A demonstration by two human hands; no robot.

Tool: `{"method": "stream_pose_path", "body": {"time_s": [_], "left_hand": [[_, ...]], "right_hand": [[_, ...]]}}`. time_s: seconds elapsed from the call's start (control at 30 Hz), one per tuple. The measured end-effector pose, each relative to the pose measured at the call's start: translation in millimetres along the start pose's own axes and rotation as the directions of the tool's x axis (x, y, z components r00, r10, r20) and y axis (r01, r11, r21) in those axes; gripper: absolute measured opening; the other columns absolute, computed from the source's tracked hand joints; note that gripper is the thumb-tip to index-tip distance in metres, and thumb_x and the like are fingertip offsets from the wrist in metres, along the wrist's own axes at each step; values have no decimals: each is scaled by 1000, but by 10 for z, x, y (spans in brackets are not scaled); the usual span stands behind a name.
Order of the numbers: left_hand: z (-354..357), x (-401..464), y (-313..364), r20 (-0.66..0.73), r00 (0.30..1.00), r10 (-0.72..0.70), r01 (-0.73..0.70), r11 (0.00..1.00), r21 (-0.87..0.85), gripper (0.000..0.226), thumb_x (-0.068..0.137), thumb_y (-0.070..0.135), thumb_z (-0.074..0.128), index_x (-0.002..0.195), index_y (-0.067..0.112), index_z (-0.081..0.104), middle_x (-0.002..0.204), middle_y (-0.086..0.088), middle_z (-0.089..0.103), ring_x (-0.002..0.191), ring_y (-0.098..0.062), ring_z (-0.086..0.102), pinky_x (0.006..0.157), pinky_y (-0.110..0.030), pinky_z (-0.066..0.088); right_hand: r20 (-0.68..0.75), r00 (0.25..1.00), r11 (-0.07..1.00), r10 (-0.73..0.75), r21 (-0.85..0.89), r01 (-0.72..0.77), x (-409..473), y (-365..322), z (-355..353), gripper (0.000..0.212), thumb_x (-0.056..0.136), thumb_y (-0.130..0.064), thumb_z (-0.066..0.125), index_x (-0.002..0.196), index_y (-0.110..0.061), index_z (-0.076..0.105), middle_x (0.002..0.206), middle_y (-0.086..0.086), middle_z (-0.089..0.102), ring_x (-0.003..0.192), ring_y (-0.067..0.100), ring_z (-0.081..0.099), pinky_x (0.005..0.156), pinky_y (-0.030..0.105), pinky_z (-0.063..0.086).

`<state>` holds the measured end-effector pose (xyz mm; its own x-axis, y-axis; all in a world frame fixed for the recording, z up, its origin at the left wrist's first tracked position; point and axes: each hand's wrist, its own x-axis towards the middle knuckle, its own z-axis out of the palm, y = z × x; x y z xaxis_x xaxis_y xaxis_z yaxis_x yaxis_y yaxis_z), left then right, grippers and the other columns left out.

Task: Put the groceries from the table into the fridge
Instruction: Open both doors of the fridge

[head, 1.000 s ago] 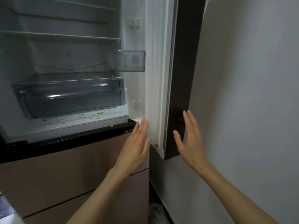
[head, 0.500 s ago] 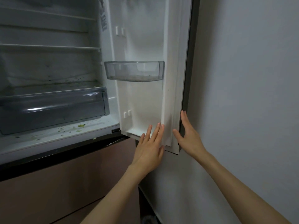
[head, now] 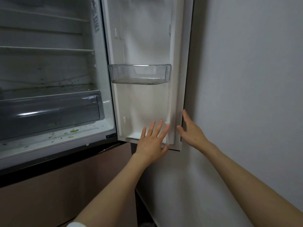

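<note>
I see a plain grey wall (head: 246, 79) on the right and a brown lower cabinet front (head: 57, 194) beneath.

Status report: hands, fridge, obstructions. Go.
Left hand open, flat on fridge door inner face. Right hand open at door's outer edge. Fridge open, no groceries visible. Nothing in the way.

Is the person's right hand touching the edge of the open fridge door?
Cannot tell. In the head view the right hand, fingers straight, lies right beside the fridge door edge, but neither contact nor gap shows plainly.

A sticker (head: 96, 22) on the fridge's inner wall (head: 105, 66) is too blurred to read
</note>
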<state>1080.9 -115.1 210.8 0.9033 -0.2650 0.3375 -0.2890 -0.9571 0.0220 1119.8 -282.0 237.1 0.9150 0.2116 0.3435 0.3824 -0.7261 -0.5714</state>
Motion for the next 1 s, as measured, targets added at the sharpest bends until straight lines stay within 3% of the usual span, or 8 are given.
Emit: {"method": "stream_pose_path", "body": {"time_s": [0.2,0.4,0.63,0.8,1.0], "left_hand": [[-36,-216,-104,-16,999,-35,35,999,-6,68,96,45,36,148,30,-4,157,3,-15,142,-21,-20,115,-46,-8],[-36,-824,-514,-107,982,-156,153,988,-38,63,96,42,38,148,32,3,157,1,-12,143,-18,-18,113,-41,-11],[-240,-1502,-1382,-161,910,-382,390,920,22,62,97,37,39,148,30,5,157,0,-12,141,-19,-20,114,-42,-8],[-400,-1663,-2149,-201,854,-480,497,867,43,60,98,36,37,148,29,6,157,-2,-10,143,-22,-18,115,-44,-5],[-571,-1483,-3250,-271,819,-505,538,841,57,59,98,36,36,149,28,6,157,-2,-11,143,-23,-18,115,-44,-5]], "right_hand": [[-71,996,987,-57,-157,45,-283,-170,157,62,98,-31,40,149,-13,11,158,3,9,145,18,11,115,30,15],[-84,918,881,-387,-326,342,-628,-520,587,55,86,-33,57,134,-9,47,138,14,49,125,31,49,103,47,41],[53,831,783,-553,-308,540,-380,-1174,1294,63,83,-31,67,138,-13,43,140,16,46,128,31,47,106,50,31],[83,788,750,-610,-261,608,81,-1711,1798,63,90,-36,56,145,-17,31,150,12,32,138,28,31,112,41,12],[31,772,743,-635,-252,621,931,-2325,2410,62,94,-37,49,147,-16,25,153,13,26,140,30,26,115,45,15]]}}
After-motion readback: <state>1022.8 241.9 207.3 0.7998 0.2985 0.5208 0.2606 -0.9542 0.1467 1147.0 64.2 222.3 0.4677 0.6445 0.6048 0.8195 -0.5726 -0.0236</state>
